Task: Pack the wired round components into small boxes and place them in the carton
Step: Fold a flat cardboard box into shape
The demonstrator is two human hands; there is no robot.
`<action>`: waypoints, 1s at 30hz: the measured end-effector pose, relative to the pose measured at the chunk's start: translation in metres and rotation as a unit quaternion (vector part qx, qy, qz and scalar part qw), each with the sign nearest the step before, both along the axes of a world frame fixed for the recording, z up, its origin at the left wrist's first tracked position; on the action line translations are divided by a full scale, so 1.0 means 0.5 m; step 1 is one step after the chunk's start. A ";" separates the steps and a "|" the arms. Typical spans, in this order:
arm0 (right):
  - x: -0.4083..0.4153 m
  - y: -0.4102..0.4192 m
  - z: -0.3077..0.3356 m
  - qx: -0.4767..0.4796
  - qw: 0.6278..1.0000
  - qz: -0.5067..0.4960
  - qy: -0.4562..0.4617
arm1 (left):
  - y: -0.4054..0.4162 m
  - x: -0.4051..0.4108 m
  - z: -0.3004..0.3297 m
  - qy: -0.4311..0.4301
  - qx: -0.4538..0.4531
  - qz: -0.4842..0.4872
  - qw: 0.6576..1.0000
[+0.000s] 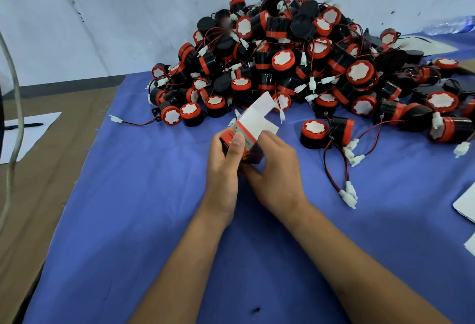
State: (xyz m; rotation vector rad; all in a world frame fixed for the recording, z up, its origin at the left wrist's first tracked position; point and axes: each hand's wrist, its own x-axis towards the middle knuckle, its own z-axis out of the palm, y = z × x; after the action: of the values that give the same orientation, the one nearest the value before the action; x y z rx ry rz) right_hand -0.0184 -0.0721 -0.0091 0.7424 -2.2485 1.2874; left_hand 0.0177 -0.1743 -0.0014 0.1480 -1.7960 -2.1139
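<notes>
Two hands hold one small box above the middle of the blue-covered tabletop. The left hand has a clenched grip round the box's left side, thumb laid up its printed orange and black face; the right hand grasps it from the right and beneath, fingers curled against the lower corner. The box stands tilted, its long axis running from the hands up and away to the right, with its open end pointing toward the heap. White flaps stand unfolded at that upper end; whether anything is inside the box cannot be told. Just beyond the flaps lies a big pile of wired round components, black bodies with red rims and white faces, heaped against the pale wall, their red and black leads ending in white connectors. Two loose components lie near the right hand, their wires trailing toward the near edge. Left of the cloth, on brown board, a white sheet with a pen lies beside a grey cable.
</notes>
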 end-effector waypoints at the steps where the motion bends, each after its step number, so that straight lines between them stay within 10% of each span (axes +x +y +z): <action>1: 0.003 -0.003 0.002 0.018 1.000 0.006 0.000 | -0.002 -0.001 -0.001 -0.006 0.019 0.003 1.000; 7: 0.020 -0.009 0.011 0.140 0.983 0.115 0.005 | -0.058 -0.002 -0.003 -0.019 0.125 -0.055 0.990; 13: 0.004 0.035 0.018 0.080 0.995 0.060 0.018 | -0.065 -0.008 -0.006 -0.001 -0.132 0.003 0.991; 20: -0.007 0.017 0.016 0.250 0.966 0.059 0.029 | -0.110 -0.011 -0.026 -0.075 -0.409 0.103 0.904; 26: -0.015 -0.027 0.034 -0.015 0.981 -0.038 0.189 | -0.139 -0.016 -0.026 -0.130 -0.356 0.228 0.897; 30: -0.105 -0.093 0.035 -0.057 0.998 -0.030 -0.016 | -0.169 -0.012 -0.026 -0.171 -0.352 0.298 0.870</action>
State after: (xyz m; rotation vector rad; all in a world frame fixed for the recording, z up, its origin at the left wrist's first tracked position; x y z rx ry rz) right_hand -0.0710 -0.1185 0.0084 0.6131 -2.1837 1.3936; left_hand 0.0119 -0.2588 -0.0145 0.7993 -2.2206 -0.9719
